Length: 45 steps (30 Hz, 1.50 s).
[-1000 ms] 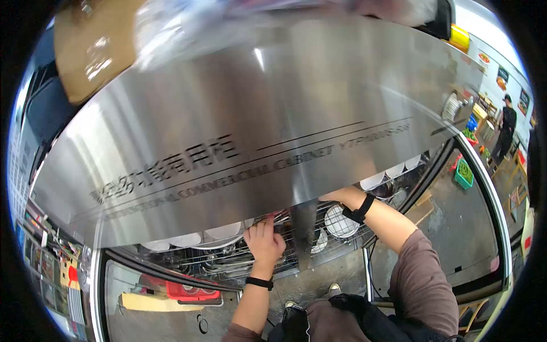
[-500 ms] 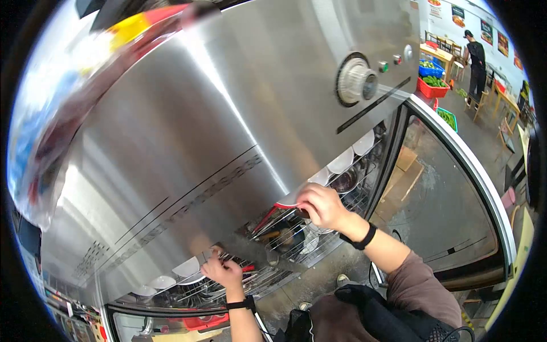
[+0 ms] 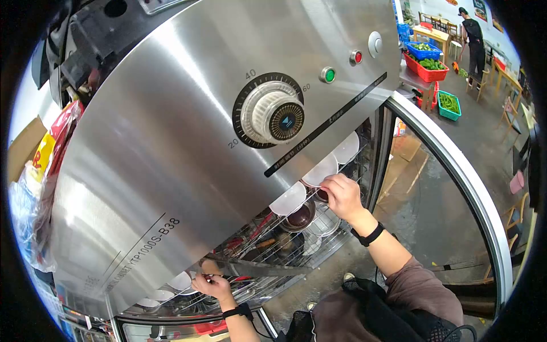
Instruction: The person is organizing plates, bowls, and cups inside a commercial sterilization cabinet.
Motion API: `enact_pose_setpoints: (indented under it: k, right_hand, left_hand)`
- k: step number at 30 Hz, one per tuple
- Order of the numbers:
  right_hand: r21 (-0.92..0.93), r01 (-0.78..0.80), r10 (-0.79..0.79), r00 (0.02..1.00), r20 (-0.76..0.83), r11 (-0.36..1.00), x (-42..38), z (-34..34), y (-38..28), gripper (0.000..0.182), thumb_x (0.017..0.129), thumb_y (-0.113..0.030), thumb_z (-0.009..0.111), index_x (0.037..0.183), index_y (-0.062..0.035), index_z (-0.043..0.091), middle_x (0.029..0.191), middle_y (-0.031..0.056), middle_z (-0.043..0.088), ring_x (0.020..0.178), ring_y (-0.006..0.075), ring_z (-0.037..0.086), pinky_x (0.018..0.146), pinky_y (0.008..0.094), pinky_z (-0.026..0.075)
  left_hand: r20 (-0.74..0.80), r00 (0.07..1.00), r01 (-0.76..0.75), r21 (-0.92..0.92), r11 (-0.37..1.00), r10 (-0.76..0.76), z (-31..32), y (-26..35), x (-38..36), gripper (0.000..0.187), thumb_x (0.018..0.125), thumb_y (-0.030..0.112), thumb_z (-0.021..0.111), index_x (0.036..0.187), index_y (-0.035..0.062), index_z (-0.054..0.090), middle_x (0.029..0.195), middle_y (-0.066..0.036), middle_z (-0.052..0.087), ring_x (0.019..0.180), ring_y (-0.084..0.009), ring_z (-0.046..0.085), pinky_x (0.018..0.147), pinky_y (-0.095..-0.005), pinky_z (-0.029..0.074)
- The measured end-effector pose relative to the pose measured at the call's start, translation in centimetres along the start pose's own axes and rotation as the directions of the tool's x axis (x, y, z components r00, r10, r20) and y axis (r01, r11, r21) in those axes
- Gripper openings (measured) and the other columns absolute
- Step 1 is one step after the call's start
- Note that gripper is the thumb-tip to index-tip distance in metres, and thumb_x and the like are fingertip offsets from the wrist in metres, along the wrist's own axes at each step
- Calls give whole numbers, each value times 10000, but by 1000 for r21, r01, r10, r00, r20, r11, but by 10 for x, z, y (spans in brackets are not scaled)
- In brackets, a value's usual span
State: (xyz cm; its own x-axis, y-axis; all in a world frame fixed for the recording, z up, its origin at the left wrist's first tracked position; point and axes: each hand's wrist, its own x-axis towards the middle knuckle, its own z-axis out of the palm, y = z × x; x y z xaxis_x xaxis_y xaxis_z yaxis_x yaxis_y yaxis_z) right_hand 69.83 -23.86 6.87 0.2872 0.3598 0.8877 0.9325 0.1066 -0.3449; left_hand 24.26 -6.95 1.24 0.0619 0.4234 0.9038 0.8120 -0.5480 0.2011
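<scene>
While the head camera looks down the steel front of the cabinet (image 3: 171, 148), both hands are inside its open lower part. Right hand (image 3: 342, 196) is at the upper wire rack (image 3: 336, 219), fingers (image 3: 330, 183) curled onto the edge of a white plate (image 3: 320, 170) standing on edge; looks like a light pinch, but the grip side is hidden, so can't tell if it's fully closed. More white plates stand in the same row on both sides; a dark bowl (image 3: 300, 216) sits just below and to the left of that hand. Left hand (image 3: 209, 283) is lower down at the rack's front edge, fingers bent near a steel strip (image 3: 256, 268); contact unclear. Timer dial (image 3: 272, 114), green button (image 3: 327, 74) and red button (image 3: 357, 56) sit on the panel above. Another person (image 3: 472, 28) stands well apart, top right.
</scene>
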Motion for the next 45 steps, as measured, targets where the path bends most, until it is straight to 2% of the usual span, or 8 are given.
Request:
enact_pose_setpoints:
  k: [5,12,15,16,24,32,37,45]
  right_hand:
    - [14,-81,79,994,73,997,9,4,7,53,783,-91,764,824,-75,736,809,39,697,797,276,613,726,392,511]
    - [-172,-16,100,865,491,985,43,-18,0,118,821,-158,670,812,-92,767,799,37,725,877,295,573,833,409,434]
    - [-213,64,41,890,454,975,42,0,10,152,840,-180,649,800,-86,763,810,40,724,918,300,597,850,416,444]
    - [-209,75,34,879,475,975,47,-1,10,205,817,-209,640,682,-71,710,737,82,700,915,285,628,833,430,463]
    - [-158,39,60,817,574,987,42,2,10,265,930,-261,635,1000,-42,767,1137,107,760,1054,369,696,1085,485,461]
    - [-267,-9,140,867,477,964,37,20,-5,205,891,-277,713,981,-111,794,861,192,739,823,416,713,722,523,561]
    - [-200,-170,228,919,320,965,36,7,-35,181,897,-242,721,952,-84,789,854,184,737,795,405,713,709,496,565]
    - [-27,216,-207,959,192,976,14,1,-88,123,845,-116,774,940,-42,746,793,125,721,694,311,711,611,405,566]
  left_hand:
    - [15,1000,3,11,1000,-3,-1,2,1,175,727,63,537,886,-8,519,775,-150,430,763,-360,395,765,-462,322]
    - [10,1000,1,46,999,-1,1,-3,-2,184,726,75,540,886,-15,526,773,-163,430,780,-377,410,783,-476,336]
    - [-37,999,4,24,1000,-3,3,-2,-1,203,726,76,539,901,-27,543,771,-172,444,778,-380,416,785,-481,342]
    - [23,1000,10,38,999,-11,4,-14,-6,382,726,101,572,1076,-47,607,760,-124,483,787,-342,459,853,-481,359]
    - [-12,998,-64,-41,997,64,1,-4,4,417,674,50,553,1065,-27,677,747,-95,488,710,-306,422,780,-435,342]
    - [66,993,-93,-80,992,99,-6,-9,5,468,662,61,545,1097,25,713,808,-90,537,723,-321,447,818,-464,372]
    - [114,988,-89,-103,991,100,-13,-10,6,461,677,61,553,1108,48,716,841,-87,583,749,-323,472,857,-458,377]
    - [111,990,-78,-120,990,92,-13,-6,10,477,677,31,545,1124,49,711,831,-85,576,757,-321,475,860,-457,375]
